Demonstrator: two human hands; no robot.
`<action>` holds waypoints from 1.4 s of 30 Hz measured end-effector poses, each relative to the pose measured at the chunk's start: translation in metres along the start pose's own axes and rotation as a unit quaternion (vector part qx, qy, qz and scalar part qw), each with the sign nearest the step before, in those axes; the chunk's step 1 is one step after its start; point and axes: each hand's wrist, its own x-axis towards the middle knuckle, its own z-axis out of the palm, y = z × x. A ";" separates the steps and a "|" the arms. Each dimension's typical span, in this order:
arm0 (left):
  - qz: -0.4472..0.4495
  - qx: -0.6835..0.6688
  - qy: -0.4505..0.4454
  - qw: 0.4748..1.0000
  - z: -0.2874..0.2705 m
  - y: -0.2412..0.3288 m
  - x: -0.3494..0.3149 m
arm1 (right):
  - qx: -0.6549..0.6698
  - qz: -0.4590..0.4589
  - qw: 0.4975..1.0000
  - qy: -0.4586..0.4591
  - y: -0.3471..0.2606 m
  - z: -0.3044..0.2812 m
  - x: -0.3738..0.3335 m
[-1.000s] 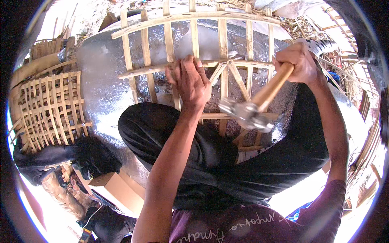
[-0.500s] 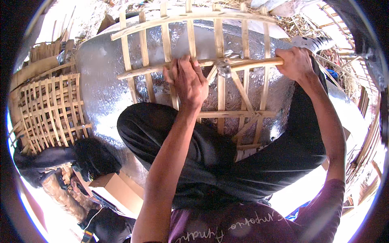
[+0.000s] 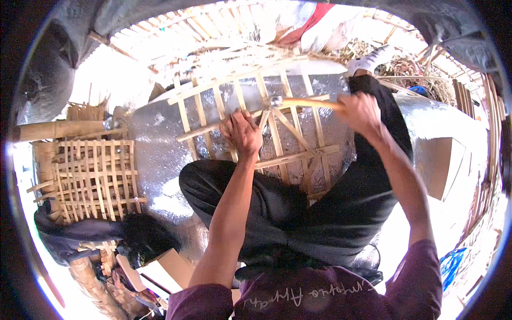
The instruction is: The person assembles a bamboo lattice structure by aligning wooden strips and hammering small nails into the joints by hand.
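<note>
A lattice frame of pale bamboo slats (image 3: 200, 132) lies before me on a silver foil-like sheet (image 3: 160, 120), partly under my bent legs. My left hand (image 3: 243, 134) has its fingers curled over the middle cross slat; whether a small piece is pinched there too is hidden. In my right hand (image 3: 362, 113) is the wooden handle of a hammer (image 3: 312, 103), held level. Its metal head is over the middle cross slat, where slanted braces (image 3: 290, 128) meet it, just right of my left hand. Contact between head and slat cannot be made out.
A woven bamboo panel (image 3: 96, 176) stands at the left, with dark cloth (image 3: 144, 240) below it. Cardboard boxes (image 3: 168, 272) sit at lower left and at the right. Straw and bamboo scraps (image 3: 405, 72) lie beyond my foot. A blue bundle (image 3: 452, 266) is at lower right.
The view has tilted up, showing more of the background. My right hand still grips the hammer, its head still near the brace joint. My left hand stays on the cross slat.
</note>
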 end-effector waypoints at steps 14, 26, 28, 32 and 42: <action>0.074 0.096 -0.227 0.966 -0.031 -0.014 0.049 | 0.824 0.154 0.488 0.244 -0.017 0.047 -0.198; 0.235 0.186 -0.032 0.954 -0.142 0.027 0.108 | 0.839 0.159 0.480 0.200 -0.004 0.047 -0.197; 0.230 0.192 -0.020 0.954 -0.173 0.047 0.125 | 0.833 0.162 0.498 0.180 -0.001 0.053 -0.193; 0.265 0.208 0.103 0.936 -0.229 0.066 0.170 | 0.810 0.176 0.534 0.167 -0.004 0.047 -0.189; 0.322 0.188 0.310 0.875 -0.266 0.088 0.170 | 0.826 0.185 0.508 0.159 -0.003 0.049 -0.193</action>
